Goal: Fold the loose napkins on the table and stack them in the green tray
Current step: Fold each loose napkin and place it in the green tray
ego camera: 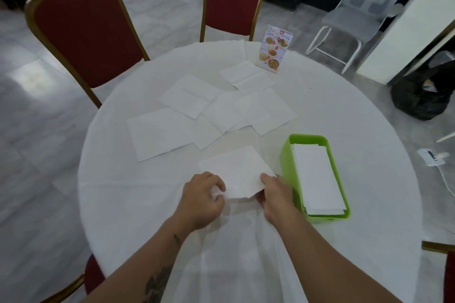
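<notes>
A white napkin [237, 167] lies in front of me on the round white table [332, 110], its near edge lifted. My left hand [202, 200] pinches its near left corner with curled fingers. My right hand [274, 195] pinches its near right corner. The green tray [288, 170] stands just right of my right hand and holds a stack of folded napkins [317, 177]. Several loose unfolded napkins [221, 108] lie spread and overlapping across the middle of the table, one more [246, 76] farther back.
A standing menu card [274, 49] is at the far side of the table. Two red chairs with gold frames [83, 32] [232, 0] stand behind it. A white chair [349, 19] and a black bag [423, 96] are on the floor at right.
</notes>
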